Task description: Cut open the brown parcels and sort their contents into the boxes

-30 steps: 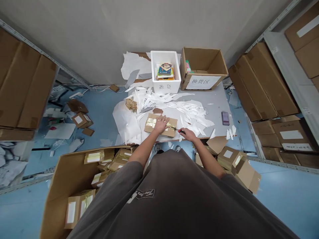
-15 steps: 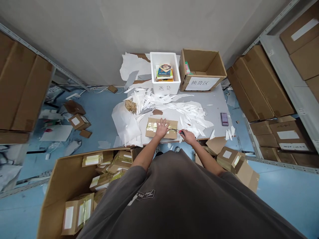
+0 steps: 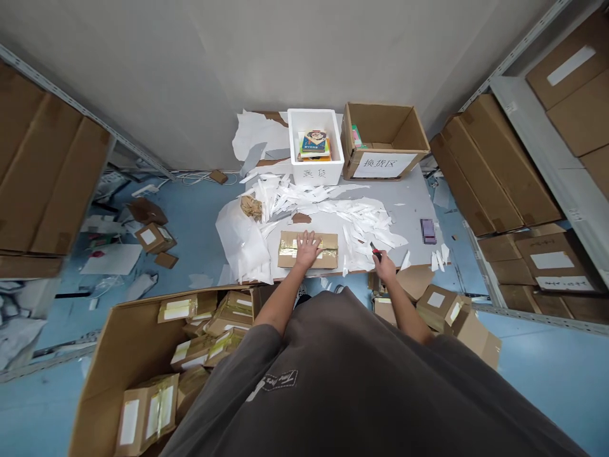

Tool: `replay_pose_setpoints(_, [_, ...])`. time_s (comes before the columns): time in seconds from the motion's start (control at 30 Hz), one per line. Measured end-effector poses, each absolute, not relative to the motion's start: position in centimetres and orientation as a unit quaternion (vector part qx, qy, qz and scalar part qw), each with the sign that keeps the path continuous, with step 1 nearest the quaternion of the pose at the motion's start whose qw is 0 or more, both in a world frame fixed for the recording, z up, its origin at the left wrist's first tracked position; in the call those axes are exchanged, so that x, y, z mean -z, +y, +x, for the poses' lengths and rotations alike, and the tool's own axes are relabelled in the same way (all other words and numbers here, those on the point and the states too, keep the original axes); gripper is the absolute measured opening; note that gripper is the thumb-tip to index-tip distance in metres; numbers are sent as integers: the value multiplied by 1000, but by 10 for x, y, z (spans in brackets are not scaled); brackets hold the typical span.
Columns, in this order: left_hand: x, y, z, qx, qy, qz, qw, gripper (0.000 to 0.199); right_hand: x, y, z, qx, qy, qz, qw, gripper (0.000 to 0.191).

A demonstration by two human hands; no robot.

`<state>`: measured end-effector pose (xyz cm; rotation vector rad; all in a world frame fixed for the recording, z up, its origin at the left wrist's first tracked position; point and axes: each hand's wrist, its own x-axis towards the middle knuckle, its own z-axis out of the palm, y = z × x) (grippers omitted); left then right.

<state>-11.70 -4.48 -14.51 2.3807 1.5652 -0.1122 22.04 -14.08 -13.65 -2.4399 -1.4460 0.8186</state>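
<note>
A flat brown cardboard box (image 3: 287, 255) wrapped in shiny yellowish tape lies near the front edge of the table. My left hand (image 3: 308, 249) rests on top of it with fingers spread. To the right of the box, apart from it, my right hand (image 3: 384, 266) is closed round a red and black utility knife (image 3: 376, 253), its blade pointing up and left. Torn white paper strips (image 3: 368, 219) lie just beyond the knife.
Behind are a white foam bin (image 3: 316, 172) holding books and an open cardboard box (image 3: 385, 166). A purple item (image 3: 428, 231) lies at the right. A large carton (image 3: 107, 355) of taped parcels stands lower left. Shelves flank both sides.
My right hand has moved right with the knife, away from the cardboard box's right end. My left hand stays on the box, and the view has shifted slightly.
</note>
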Motion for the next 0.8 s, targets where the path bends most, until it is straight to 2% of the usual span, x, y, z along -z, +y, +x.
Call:
replay_pose_setpoints(0.1, [144,-43,-117,34,553,820,146,79,140,-143,223,-335,-485,-798,126,32])
replay_pose_setpoints(0.27, [135,-37,-109,26,595,789,150,79,157,-130,123,-436,-468,-753,154,53])
replay_pose_setpoints(0.4, [128,-39,-122,29,642,752,148,81,167,-113,76,-426,-432,-780,155,62])
replay_pose_setpoints(0.53, [124,-52,-159,20,684,710,164,79,168,-74,83,-390,-416,-801,185,64])
replay_pose_setpoints(0.63, [120,-74,-172,42,706,678,199,83,162,-28,80,-372,-428,-806,172,66])
replay_pose_setpoints(0.73, [117,-100,-161,70,716,658,222,88,154,15,67,-370,-466,-789,154,60])
replay_pose_setpoints(0.8, [116,-112,-150,61,720,655,222,84,150,31,63,-394,-494,-760,154,54])
